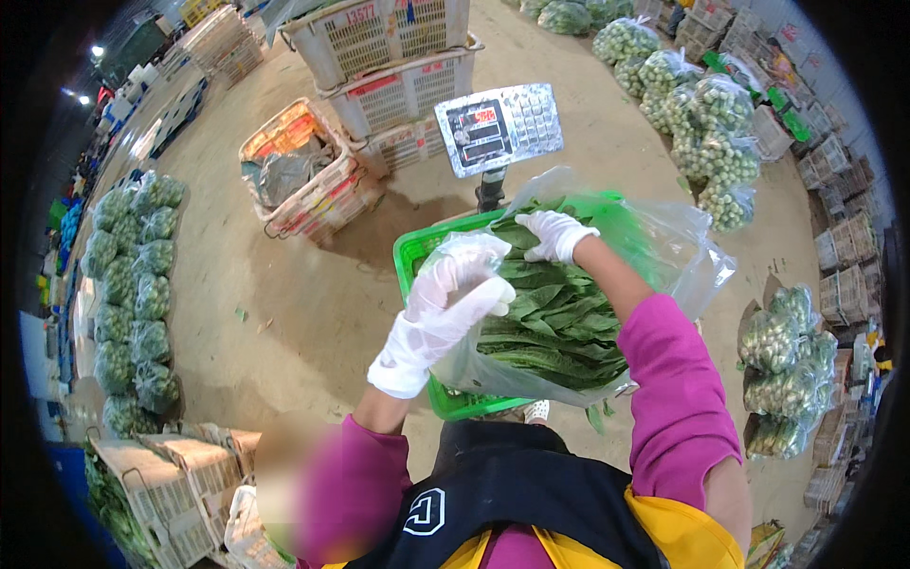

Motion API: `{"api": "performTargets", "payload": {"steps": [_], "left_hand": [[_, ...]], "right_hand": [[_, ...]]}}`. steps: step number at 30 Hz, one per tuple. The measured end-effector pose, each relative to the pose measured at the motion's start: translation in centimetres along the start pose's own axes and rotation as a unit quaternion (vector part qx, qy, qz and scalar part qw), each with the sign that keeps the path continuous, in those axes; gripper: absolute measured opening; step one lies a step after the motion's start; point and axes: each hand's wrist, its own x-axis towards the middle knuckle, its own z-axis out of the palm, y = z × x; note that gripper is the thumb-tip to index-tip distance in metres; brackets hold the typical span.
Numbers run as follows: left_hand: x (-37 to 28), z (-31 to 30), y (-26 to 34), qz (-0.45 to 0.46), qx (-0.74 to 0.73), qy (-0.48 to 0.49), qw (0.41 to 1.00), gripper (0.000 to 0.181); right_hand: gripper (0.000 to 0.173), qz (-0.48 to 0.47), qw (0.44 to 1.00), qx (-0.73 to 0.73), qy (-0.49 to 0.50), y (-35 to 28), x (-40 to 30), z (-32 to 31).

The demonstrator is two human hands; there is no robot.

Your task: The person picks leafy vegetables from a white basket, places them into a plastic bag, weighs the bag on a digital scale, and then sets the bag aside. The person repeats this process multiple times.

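Long green leafy vegetables [561,320] lie in a clear plastic bag [668,235] inside a green plastic basket [466,407]. My left hand [455,299], in a white glove, is at the basket's left side, closed on the bag's edge between thumb and fingers. My right hand [554,236], gloved too, rests on the leaves near the far edge, its fingers spread; whether it grips any leaf is hard to tell. Just beyond the basket stands a scale's display head [498,129], wrapped in film, with lit red digits.
An open crate holding dark plastic [313,206] and stacked white crates [398,92] stand beyond the basket. Bagged vegetables line the floor at left [153,299], far right [718,142] and right [789,363]. More crates [170,491] are at lower left. A person [782,67] is far off at upper right.
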Motion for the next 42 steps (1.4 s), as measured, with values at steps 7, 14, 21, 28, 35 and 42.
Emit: {"api": "performTargets", "payload": {"steps": [7, 14, 21, 28, 35, 42], "left_hand": [[-4.5, -2.7, 0.5, 0.129, 0.474, 0.195, 0.849, 0.057], [-13.3, -0.5, 0.4, 0.146, 0.353, 0.286, 0.879, 0.044], [1.3, 11.3, 5.9, 0.290, 0.580, -0.076, 0.758, 0.087], [18.4, 22.1, -4.1, 0.369, 0.757, -0.363, 0.397, 0.058], [21.9, 22.5, -3.5, -0.083, 0.488, -0.546, 0.676, 0.031], [20.6, 14.0, 0.9, -0.137, 0.598, -0.507, 0.605, 0.038]], "right_hand": [[0.064, -0.150, 0.957, 0.200, 0.146, -8.8, -17.8, -3.7], [0.069, -0.170, 0.657, 0.712, -0.179, -7.8, -30.5, 1.7], [0.098, -0.225, 0.736, 0.638, 0.032, -7.6, -21.3, 2.7], [0.042, -0.179, 0.639, 0.731, 0.158, -16.7, -3.9, 2.8], [0.032, -0.144, 0.722, 0.653, 0.178, -18.0, -3.3, 2.3], [0.022, -0.226, 0.701, 0.662, 0.135, -14.6, -11.8, -0.9]]}}
